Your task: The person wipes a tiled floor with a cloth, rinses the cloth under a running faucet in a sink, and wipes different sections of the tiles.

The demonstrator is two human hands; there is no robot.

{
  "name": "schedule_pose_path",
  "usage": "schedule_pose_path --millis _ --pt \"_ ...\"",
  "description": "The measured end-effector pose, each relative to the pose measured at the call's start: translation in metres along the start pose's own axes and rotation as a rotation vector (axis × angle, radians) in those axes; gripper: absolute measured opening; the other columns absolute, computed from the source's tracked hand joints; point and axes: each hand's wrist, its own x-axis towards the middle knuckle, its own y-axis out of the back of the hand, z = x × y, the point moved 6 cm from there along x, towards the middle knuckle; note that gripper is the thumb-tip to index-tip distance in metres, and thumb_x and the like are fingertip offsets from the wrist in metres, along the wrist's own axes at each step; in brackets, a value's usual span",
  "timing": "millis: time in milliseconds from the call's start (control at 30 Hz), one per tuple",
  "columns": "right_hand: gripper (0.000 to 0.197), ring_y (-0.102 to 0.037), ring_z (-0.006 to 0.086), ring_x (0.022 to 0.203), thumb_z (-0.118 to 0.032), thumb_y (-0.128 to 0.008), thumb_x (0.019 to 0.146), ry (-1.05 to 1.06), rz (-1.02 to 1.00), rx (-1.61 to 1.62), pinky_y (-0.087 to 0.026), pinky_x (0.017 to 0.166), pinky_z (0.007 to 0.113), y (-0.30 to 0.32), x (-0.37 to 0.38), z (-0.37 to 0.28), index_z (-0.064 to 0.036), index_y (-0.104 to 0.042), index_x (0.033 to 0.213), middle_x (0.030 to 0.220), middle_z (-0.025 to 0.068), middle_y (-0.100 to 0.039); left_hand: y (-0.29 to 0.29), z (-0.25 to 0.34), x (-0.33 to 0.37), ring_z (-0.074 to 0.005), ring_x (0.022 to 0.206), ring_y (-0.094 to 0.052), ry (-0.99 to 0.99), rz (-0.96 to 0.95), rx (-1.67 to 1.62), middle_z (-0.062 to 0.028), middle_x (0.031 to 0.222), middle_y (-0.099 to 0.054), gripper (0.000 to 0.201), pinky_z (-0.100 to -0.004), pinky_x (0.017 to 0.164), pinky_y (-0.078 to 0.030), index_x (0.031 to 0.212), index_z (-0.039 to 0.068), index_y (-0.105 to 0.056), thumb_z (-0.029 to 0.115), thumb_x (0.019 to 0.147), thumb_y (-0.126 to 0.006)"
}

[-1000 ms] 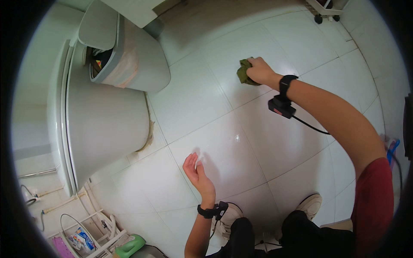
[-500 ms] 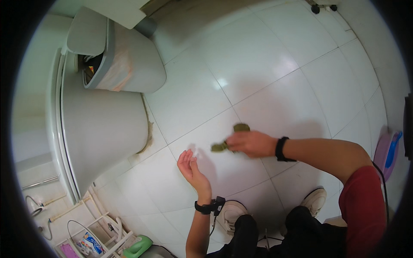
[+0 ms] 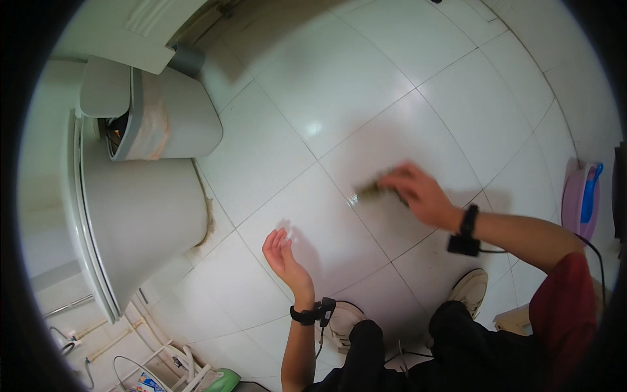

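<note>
And here's the right hand [image 3: 424, 196], out ahead of the knees and low over the tiled floor [image 3: 268, 150], its grip closed around a green cloth [image 3: 369, 191]. The cloth sits at the fingertips, to the right of the left hand and ahead of it; both cloth and fingers are blurred, so whether it touches the tiles, I can't tell. The left hand [image 3: 282, 258] holds nothing: palm bare, fingers loosely curled, well apart from the cloth.

The step looks to me like a pass of the cloth across the tiles, and I'd judge that the next move calls for a firm hold and the cloth spread flat against them.

Over to the containers! The grey bin [image 3: 189, 111] stands beside the toilet [image 3: 137, 215], lid [image 3: 104, 88] up, a pale liner [image 3: 154, 127] folded over its rim; dark stuff shows inside with a speck of orange, too small to name. Lower left, a white rack [image 3: 196, 379] carries a blue-and-white packet [image 3: 149, 383], with a green bottle [image 3: 223, 381] next to it. Far right, a purple tub [image 3: 573, 202] by the wall, something blue [image 3: 591, 196] against it.
</note>
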Motion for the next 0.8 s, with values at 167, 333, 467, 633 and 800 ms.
schedule_pose_path --millis 167,333,467,633,800 --pt "0.037 -0.063 0.0318 0.102 0.006 -0.052 0.096 -0.190 0.633 0.300 -0.052 0.089 0.038 0.028 0.131 0.068 -0.0030 -0.068 0.129 0.119 0.0150 -0.064 -0.015 0.018 0.000 -0.0249 0.130 -0.057 -0.055 -0.033 0.018 -0.0176 0.136 -0.062 0.038 -0.0404 0.111 -0.045 0.142 0.000 -0.049 0.016 0.107 -0.050" --pt "0.037 -0.061 0.0385 0.110 0.003 -0.051 0.091 0.032 0.604 -0.212 -0.044 0.104 0.054 -0.017 0.176 0.073 0.0004 -0.067 0.124 0.120 0.0165 -0.062 -0.015 0.025 -0.004 -0.0249 0.128 -0.058 -0.114 -0.028 0.054 -0.0175 0.134 -0.062 0.038 -0.0412 0.109 -0.046 0.142 0.000 -0.049 0.015 0.108 -0.048" --pt "0.023 -0.058 0.0372 0.107 -0.008 -0.060 0.094 0.250 0.216 -0.068 -0.042 0.104 0.049 -0.067 0.109 0.030 -0.0029 -0.063 0.117 0.121 0.0148 -0.060 -0.008 0.013 -0.003 -0.0248 0.128 -0.058 -0.094 -0.037 0.057 -0.0167 0.134 -0.062 0.037 -0.0409 0.109 -0.046 0.142 0.000 -0.048 0.015 0.108 -0.049" --pt "0.028 -0.055 0.0255 0.133 -0.005 -0.063 0.093 0.337 -0.338 0.107 -0.035 0.122 0.047 -0.105 -0.018 -0.008 -0.0018 -0.071 0.119 0.136 0.0086 -0.063 -0.026 0.026 -0.004 -0.0242 0.126 -0.058 -0.048 -0.048 0.037 -0.0161 0.130 -0.063 0.037 -0.0402 0.108 -0.046 0.140 -0.002 -0.049 0.010 0.105 -0.049" --pt "0.026 -0.054 0.0259 0.135 0.000 -0.064 0.087 0.305 -0.443 -0.028 -0.035 0.125 0.046 -0.051 -0.088 -0.018 -0.0026 -0.071 0.112 0.131 0.0062 -0.065 -0.065 0.049 -0.008 -0.0243 0.125 -0.059 -0.035 -0.138 0.027 -0.0155 0.130 -0.063 0.037 -0.0400 0.109 -0.047 0.140 -0.001 -0.050 0.014 0.106 -0.049"
